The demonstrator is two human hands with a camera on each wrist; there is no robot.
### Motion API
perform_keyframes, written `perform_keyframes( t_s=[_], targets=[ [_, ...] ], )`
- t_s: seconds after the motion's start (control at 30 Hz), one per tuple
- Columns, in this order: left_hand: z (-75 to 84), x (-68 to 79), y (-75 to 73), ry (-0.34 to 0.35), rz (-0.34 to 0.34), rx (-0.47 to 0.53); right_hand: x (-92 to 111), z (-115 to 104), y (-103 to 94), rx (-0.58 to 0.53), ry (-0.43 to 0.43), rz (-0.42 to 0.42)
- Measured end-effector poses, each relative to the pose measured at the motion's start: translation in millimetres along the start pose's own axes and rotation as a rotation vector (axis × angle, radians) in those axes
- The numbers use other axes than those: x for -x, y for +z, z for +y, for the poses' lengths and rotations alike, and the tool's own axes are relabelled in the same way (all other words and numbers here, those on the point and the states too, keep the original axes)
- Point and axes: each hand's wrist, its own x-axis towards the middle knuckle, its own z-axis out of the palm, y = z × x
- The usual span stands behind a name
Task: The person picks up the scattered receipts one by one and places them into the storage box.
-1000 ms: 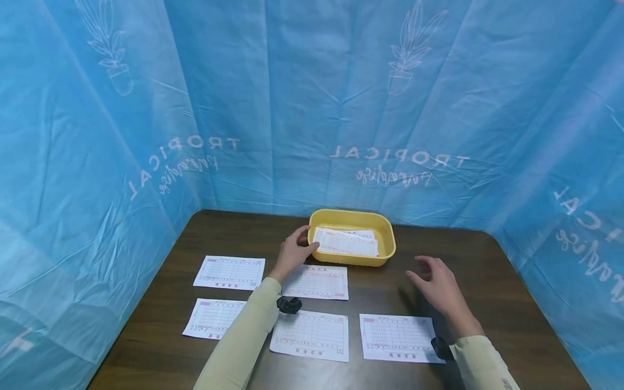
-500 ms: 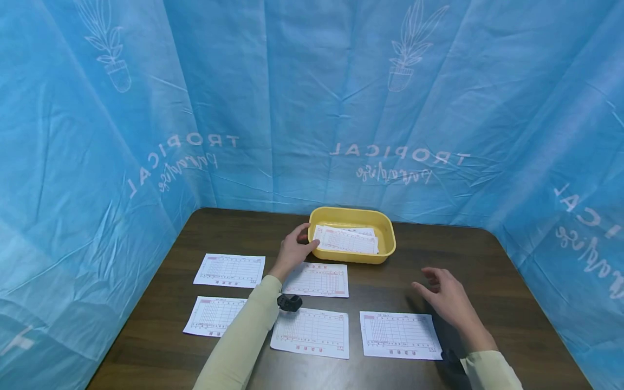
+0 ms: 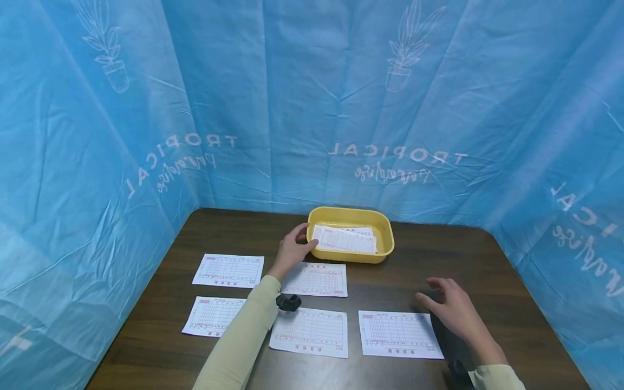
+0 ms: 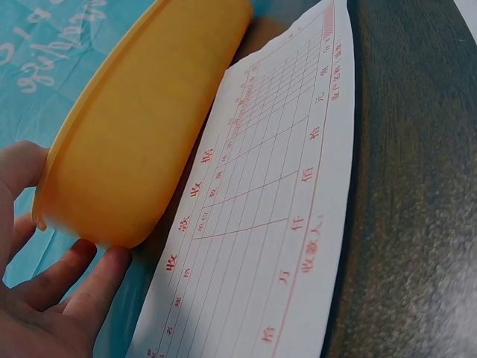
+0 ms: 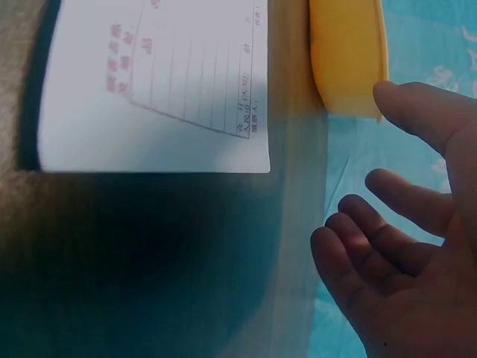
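My left hand (image 3: 292, 250) grips the left end of a yellow plastic tub (image 3: 363, 257); its thumb lies at the rim and its fingers are against the outside. In the left wrist view the tub (image 4: 141, 127) stands beside a receipt form (image 4: 253, 194). Printed receipt slips (image 3: 343, 240) lie overlapping inside the tub. My right hand (image 3: 458, 311) hovers above the table, just right of a receipt form (image 3: 400, 335), with loosely curved fingers. Nothing is in that hand (image 5: 410, 246) in the right wrist view.
More receipt forms lie spread out: two at the left, upper (image 3: 229, 270) and lower (image 3: 214, 316), and two in the middle, upper (image 3: 322, 280) and lower (image 3: 312, 333). My left forearm partly covers some. Blue printed cloth (image 3: 302, 108) hangs behind the dark wooden table (image 3: 385, 292).
My right hand has drifted right and back toward me. The left hand stays at the tub, and the tub and forms keep their places.
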Motion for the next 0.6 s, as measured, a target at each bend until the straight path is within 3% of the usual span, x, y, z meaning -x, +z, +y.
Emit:
perform_keyframes(
  t_s=[0.6],
  targets=[
    [4.4, 3.3, 0.6, -0.006, 0.022, 0.008, 15, 15, 1.8, 0.091, 0.051, -0.117]
  ],
)
